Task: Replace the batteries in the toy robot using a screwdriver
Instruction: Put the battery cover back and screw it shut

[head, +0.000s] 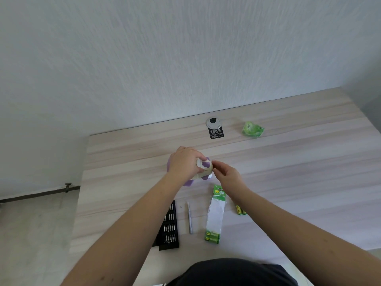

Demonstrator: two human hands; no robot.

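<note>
Tabletop of pale wood grain fills the lower half of the view and meets a white wall along its far edge. Near the middle of it stands the toy robot, white and purple, held above the surface. The left hand wraps over the toy from the left, fingers closed around its body. The right hand comes in from the right with its fingertips pinched together at the toy's side; whether they hold anything small cannot be told.

Toward the near edge lies a black case of screwdriver bits, partly hidden under the left forearm. Just right of it rests the slim screwdriver, pointing away from the person. Right again lies the opened battery pack, with green batteries showing at its near end. A few loose batteries sit beside the right forearm.

Close to the far edge are a round cable cover, a black tag touching it, and a crumpled green wrapper well to the right.
</note>
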